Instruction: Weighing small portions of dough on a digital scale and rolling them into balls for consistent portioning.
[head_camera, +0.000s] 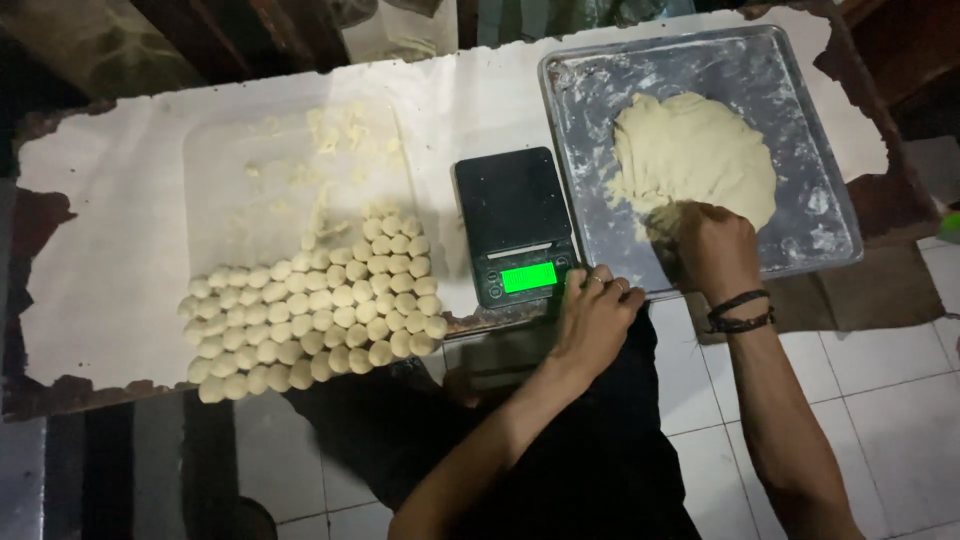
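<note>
Now | R hand (712, 245) pinching dough mass (695, 150), long axis runs away | L hand (598, 305) loosely open by scale (516, 225)

The near right of the table is crowded: the scale (514, 225) sits just beside the tray (590, 90), so little gap is left between them. The tray's middle is filled by the dough (690, 150); bare floured metal is left along its far and right edges. The near left is blocked by the dough balls (310, 305). Open white surface is found at the far left.
</note>
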